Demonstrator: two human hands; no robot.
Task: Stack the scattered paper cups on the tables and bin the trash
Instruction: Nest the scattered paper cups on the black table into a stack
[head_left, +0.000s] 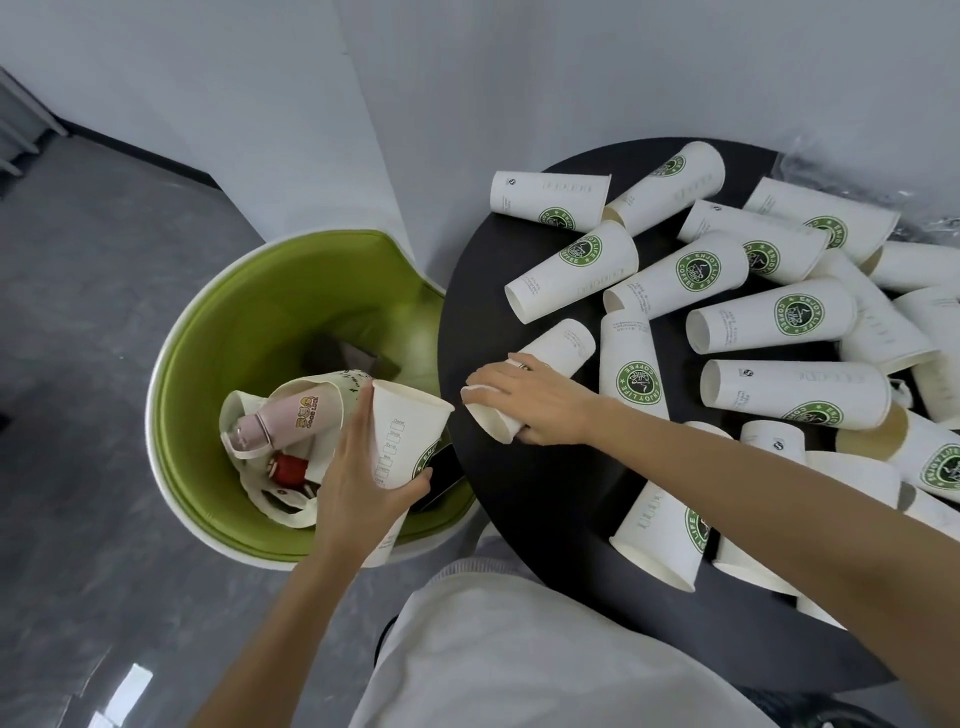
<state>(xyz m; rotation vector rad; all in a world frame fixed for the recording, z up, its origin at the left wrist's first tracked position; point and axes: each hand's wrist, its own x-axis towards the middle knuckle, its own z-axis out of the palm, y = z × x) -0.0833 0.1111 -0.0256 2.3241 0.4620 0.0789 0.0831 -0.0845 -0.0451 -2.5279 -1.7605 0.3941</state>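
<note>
Left hand (358, 467) at 7 o'clock, fingers wrapped round upright cup (402, 441) over green chair (208, 332), right hand (535, 402) centre, fingers closed on lying cup (558, 345), loose cups (769, 322) across black surface (545, 519) toward 2 o'clock

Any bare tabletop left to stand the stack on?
Yes: the round black table is bare along its near-left edge, between the right hand and the fallen cup near the front rim. Cups crowd the far and right parts.
</note>
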